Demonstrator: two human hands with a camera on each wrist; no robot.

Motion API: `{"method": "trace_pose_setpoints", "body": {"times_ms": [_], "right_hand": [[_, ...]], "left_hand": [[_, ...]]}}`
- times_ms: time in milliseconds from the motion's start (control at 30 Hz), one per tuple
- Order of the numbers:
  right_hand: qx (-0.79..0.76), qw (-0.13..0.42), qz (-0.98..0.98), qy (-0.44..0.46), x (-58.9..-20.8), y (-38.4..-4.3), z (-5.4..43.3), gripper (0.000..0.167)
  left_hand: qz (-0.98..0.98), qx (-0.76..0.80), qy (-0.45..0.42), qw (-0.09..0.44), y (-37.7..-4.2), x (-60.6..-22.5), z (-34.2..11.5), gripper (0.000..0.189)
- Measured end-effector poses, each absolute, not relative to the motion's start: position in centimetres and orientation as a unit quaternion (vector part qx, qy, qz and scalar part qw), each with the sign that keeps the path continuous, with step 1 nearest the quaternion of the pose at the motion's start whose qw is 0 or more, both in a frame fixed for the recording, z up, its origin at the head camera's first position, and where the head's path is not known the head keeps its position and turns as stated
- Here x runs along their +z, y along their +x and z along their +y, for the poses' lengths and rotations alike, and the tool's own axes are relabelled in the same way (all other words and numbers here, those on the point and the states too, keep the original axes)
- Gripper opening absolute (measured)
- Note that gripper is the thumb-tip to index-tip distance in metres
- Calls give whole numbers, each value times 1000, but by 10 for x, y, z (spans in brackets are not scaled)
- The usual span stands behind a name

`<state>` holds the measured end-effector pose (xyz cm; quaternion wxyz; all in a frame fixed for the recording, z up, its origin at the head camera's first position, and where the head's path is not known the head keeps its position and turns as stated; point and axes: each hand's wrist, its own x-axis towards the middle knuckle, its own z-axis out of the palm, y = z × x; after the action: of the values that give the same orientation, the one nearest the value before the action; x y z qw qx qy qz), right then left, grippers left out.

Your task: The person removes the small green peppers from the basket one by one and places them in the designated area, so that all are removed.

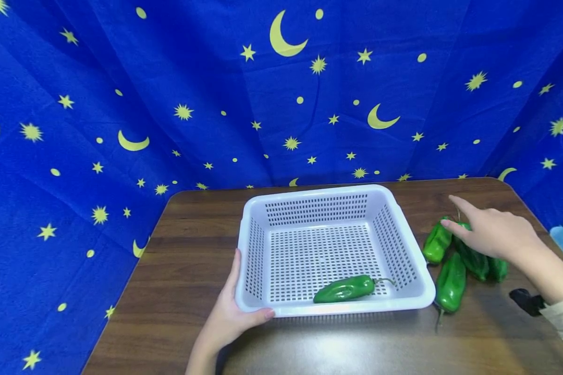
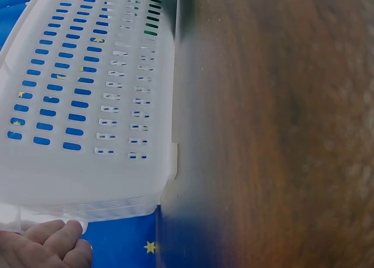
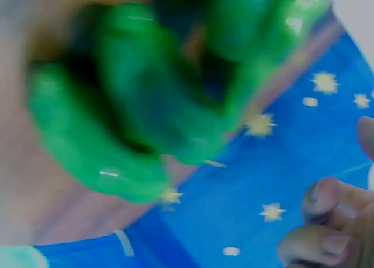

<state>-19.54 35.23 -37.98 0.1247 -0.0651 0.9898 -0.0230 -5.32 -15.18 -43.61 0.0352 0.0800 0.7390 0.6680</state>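
A white perforated plastic basket stands on the table, with one green pepper lying inside along its near wall. My left hand grips the near left corner, thumb over the rim and fingers along the outer side. To the right of the basket lies a group of several green peppers, among them a bright one, a nearer one and a darker one. Over this group hovers my right hand, index finger and thumb spread apart, nothing held. The right wrist view shows these peppers blurred.
A small black object lies on the table by the right forearm; its kind is unclear. The brown wooden table extends left of the basket. A blue cloth with yellow moons and stars hangs behind and at both sides.
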Motion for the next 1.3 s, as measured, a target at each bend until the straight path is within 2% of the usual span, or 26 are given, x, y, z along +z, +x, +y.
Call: {"method": "trace_pose_setpoints", "body": {"times_ms": [133,333,767,1033,1300], "right_hand": [[-47,78,992,-89,-355,-197,327,99],[-79,37,987,-134,-332,-193,292,100],[-170,-26,953,-250,-335,-185,245,85],[-175,9,951,-256,-343,-183,227,92],[-185,10,942,-282,-351,-181,216,92]], "left_hand": [[738,669,81,34,-53,-437,-152,132],[740,667,80,31,-52,-437,-152,132],[745,661,82,31,-55,-434,-151,131],[744,662,83,32,-54,-435,-152,131],[748,659,77,34,-54,-434,-152,132]]}}
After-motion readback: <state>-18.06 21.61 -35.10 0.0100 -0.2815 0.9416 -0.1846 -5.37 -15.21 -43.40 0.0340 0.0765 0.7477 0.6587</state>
